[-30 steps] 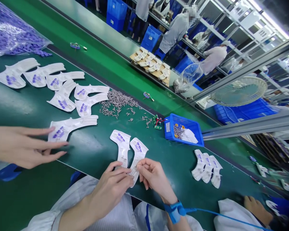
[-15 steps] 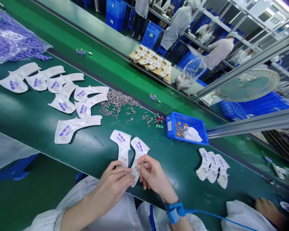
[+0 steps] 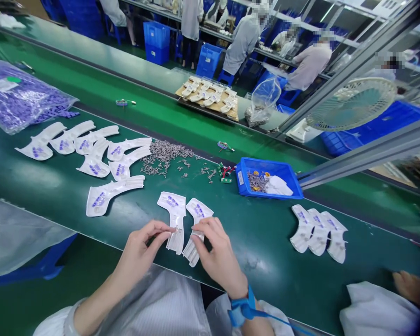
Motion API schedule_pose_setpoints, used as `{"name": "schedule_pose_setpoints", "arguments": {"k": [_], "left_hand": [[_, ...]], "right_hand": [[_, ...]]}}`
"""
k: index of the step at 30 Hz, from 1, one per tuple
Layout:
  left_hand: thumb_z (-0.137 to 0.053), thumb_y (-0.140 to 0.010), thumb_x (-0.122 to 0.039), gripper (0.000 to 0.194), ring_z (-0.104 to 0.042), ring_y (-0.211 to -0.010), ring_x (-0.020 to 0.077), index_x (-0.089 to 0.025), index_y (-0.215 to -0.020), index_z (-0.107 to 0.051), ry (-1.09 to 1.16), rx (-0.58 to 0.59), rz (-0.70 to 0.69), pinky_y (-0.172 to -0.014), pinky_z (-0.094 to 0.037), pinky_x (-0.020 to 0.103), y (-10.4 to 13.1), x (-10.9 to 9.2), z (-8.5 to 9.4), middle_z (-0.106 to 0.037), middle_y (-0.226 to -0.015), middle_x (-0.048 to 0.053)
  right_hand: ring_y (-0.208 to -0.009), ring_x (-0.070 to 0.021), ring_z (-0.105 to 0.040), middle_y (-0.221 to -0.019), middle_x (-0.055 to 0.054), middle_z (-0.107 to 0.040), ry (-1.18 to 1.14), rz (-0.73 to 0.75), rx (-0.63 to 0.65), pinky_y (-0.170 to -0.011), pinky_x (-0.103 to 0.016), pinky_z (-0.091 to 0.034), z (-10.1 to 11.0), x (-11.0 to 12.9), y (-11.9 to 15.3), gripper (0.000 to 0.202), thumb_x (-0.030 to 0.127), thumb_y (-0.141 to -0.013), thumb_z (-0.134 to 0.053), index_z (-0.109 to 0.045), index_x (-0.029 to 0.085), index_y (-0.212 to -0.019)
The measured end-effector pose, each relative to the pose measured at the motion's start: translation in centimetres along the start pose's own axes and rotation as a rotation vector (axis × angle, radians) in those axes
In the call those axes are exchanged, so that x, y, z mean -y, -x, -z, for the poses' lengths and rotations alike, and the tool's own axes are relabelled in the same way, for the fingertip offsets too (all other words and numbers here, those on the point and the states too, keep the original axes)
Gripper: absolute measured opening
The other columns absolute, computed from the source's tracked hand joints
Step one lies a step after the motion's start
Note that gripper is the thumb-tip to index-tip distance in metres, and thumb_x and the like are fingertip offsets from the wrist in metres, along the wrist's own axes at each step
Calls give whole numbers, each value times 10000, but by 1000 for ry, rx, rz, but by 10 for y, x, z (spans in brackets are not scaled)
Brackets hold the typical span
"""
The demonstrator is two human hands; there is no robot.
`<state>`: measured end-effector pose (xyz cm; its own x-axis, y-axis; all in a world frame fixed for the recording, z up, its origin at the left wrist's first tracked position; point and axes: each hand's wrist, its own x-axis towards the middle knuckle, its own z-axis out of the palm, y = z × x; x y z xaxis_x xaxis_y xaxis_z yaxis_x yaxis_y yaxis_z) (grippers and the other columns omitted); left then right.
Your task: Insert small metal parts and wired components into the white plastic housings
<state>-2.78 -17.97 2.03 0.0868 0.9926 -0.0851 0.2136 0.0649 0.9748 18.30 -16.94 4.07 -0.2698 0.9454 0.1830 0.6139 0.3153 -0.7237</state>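
Two white plastic shells with purple parts lie side by side in front of me. My left hand (image 3: 149, 242) pinches a small metal piece (image 3: 177, 229) over the lower part of the left shell (image 3: 177, 214). Over the right shell (image 3: 200, 210), my right hand (image 3: 217, 249) has its thumb and fingers close together at the shell's narrow part; what they hold, if anything, is hidden. A blue strap (image 3: 243, 310) circles my right wrist. Beyond the shells lies a pile of small metal parts (image 3: 166, 154).
More white shells (image 3: 100, 198) lie to the left, and three (image 3: 318, 231) overlap at the right. A blue bin (image 3: 269, 179) stands behind. A bag of purple parts (image 3: 24, 95) is at far left. Another person's hand (image 3: 411, 287) rests at the right edge.
My left hand has moved left, away from the right shell, to the left one. My right hand stays by the right shell with its fingers shifted. The camera view has turned slightly.
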Motion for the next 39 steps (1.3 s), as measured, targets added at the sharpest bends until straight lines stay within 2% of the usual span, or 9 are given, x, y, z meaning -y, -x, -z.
{"name": "schedule_pose_setpoints", "arguments": {"k": [3, 7, 10, 18, 23, 33, 36, 39], "left_hand": [[-630, -904, -330, 132, -637, -816, 176, -228, -863, -703, -59, -49, -45, -712, -495, 278, -2, 2, -3, -706, -905, 16], [-592, -926, -306, 159, -598, -924, 194, -232, -842, -704, -152, -78, -115, -816, -462, 307, -9, 5, -11, -666, -919, 23], [-542, -954, -303, 194, -583, -961, 205, -229, -860, -695, -234, -89, -150, -857, -447, 327, -14, 6, -15, -654, -937, 31], [-535, -955, -285, 172, -590, -916, 202, -216, -877, -673, -384, -113, -217, -804, -451, 307, -15, 5, -22, -652, -927, 35], [-518, -960, -283, 175, -598, -892, 213, -213, -863, -645, -462, -95, -220, -814, -450, 329, -16, -2, -23, -668, -901, 35], [-492, -968, -235, 170, -614, -845, 222, -220, -907, -651, -728, -82, -316, -771, -398, 344, -16, -8, -23, -685, -878, 26], [-526, -959, -248, 159, -612, -836, 217, -228, -905, -674, -705, -86, -330, -744, -392, 335, -17, -6, -21, -686, -865, 20], [-585, -932, -273, 124, -602, -790, 203, -231, -883, -690, -562, -76, -288, -736, -425, 324, -22, -1, -19, -671, -797, 8]], "right_hand": [[-977, -237, -522, -1017, -68, -592, 129, 46, 31, -818, -384, -405, -15, 3, -3, 129, 204, -901, -617, -608, 206, -1030], [-996, -250, -501, -1040, -70, -578, 224, 35, 74, -822, -393, -378, -24, 1, -5, 190, 287, -896, -660, -598, 203, -1056], [-999, -246, -494, -1032, -66, -577, 231, 39, 80, -831, -393, -364, -25, -2, -4, 150, 304, -912, -644, -601, 201, -1011], [-985, -232, -480, -1032, -64, -571, 263, 59, 77, -824, -376, -357, -24, -2, -3, 135, 320, -937, -600, -615, 193, -982], [-989, -243, -478, -1037, -73, -574, 262, 60, 84, -826, -383, -359, -24, -2, -2, 133, 317, -936, -599, -608, 188, -965], [-988, -249, -478, -1031, -75, -575, 262, 55, 85, -815, -384, -355, -25, -1, -2, 113, 298, -936, -593, -593, 185, -935], [-983, -246, -479, -1028, -74, -572, 268, 57, 87, -815, -382, -352, -25, 0, -1, 113, 294, -943, -580, -591, 183, -931], [-977, -242, -478, -1030, -72, -570, 269, 62, 87, -818, -381, -350, -26, -1, -1, 117, 295, -948, -572, -590, 182, -922]]}}
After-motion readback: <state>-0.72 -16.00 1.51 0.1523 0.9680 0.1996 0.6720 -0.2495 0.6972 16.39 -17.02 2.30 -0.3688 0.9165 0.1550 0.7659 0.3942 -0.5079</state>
